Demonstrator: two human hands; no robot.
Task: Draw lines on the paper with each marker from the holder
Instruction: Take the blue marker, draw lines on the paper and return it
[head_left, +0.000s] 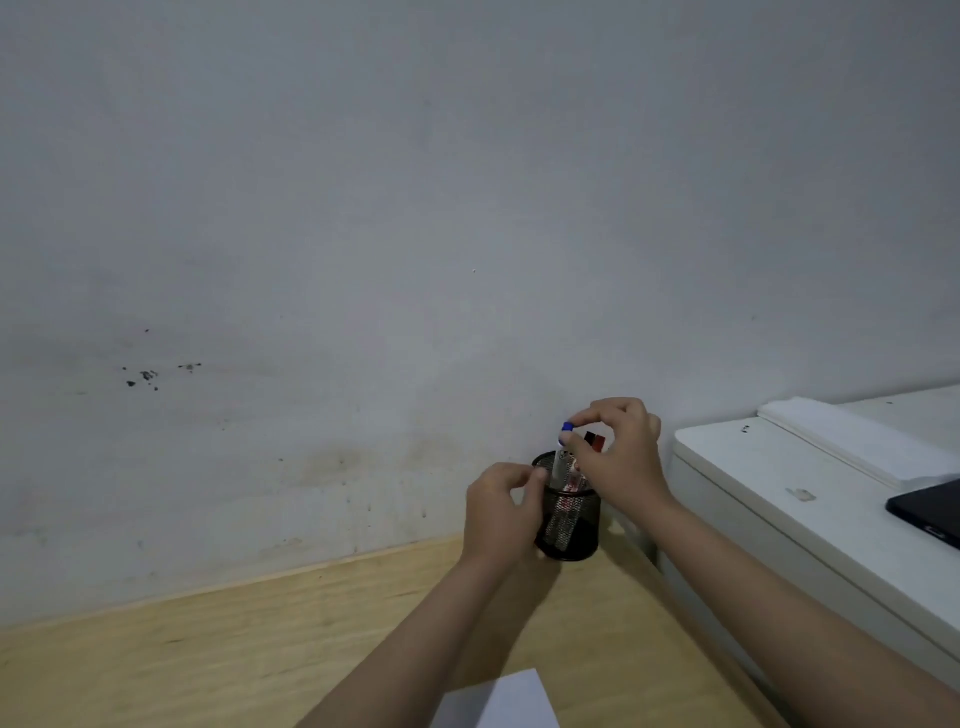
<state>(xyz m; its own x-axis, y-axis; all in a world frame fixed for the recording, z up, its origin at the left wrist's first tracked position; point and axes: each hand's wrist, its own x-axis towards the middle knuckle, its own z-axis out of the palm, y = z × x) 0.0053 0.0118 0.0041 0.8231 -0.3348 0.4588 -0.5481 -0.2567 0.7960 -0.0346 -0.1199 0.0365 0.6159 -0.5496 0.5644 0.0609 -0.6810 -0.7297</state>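
Observation:
A black mesh holder (574, 530) stands on the wooden desk (260, 649) close to the wall. Markers stick up out of it: one with a blue cap (566, 427), and behind it a black-capped and a red-capped one (597, 441). My right hand (618, 457) pinches the blue-capped marker near its top, with the white barrel still inside the holder. My left hand (501, 514) grips the holder's left side. A corner of white paper (498, 701) lies at the bottom edge, partly cut off by the frame.
A grey wall rises right behind the desk. To the right stands a white cabinet (779, 499), higher than the desk, with a stack of white sheets (852, 441) and a dark tablet (930, 512) on top.

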